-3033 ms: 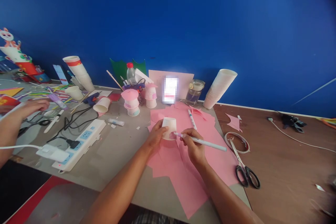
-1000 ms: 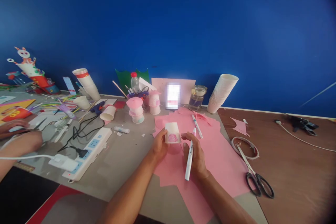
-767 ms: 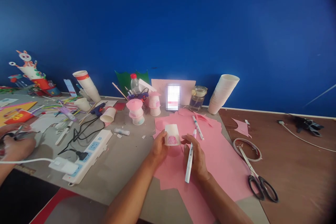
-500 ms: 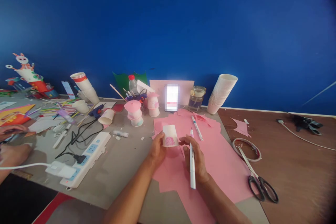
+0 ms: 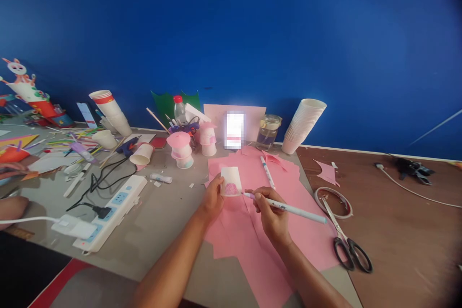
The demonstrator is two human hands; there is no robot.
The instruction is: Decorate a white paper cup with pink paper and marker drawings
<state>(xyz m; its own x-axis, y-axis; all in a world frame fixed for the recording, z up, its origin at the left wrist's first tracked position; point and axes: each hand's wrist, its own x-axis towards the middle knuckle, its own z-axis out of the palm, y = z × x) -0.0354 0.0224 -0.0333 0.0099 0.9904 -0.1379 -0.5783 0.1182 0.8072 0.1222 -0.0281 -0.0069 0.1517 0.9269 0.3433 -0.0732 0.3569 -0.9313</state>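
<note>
My left hand (image 5: 212, 199) is closed round a small white paper cup (image 5: 231, 180) held upside down over pink paper sheets (image 5: 249, 231). A pink patch is drawn on the cup's lower side. My right hand (image 5: 272, 211) grips a white marker pen (image 5: 288, 209), its tip touching the cup's rim by the pink patch. A second marker (image 5: 267, 172) lies on the pink paper just beyond my hands.
Scissors (image 5: 346, 245) and a tape ring (image 5: 332, 198) lie to the right. A leaning stack of white cups (image 5: 303, 125), a jar (image 5: 269, 132), a lit phone (image 5: 234, 130) and decorated cups (image 5: 180, 149) stand at the back. A power strip (image 5: 108, 204) lies left; another person's hand (image 5: 10, 207) shows at the far left.
My right hand has turned the marker from pointing down its length to level, bringing its tip against the cup. The cup stays in my left hand.
</note>
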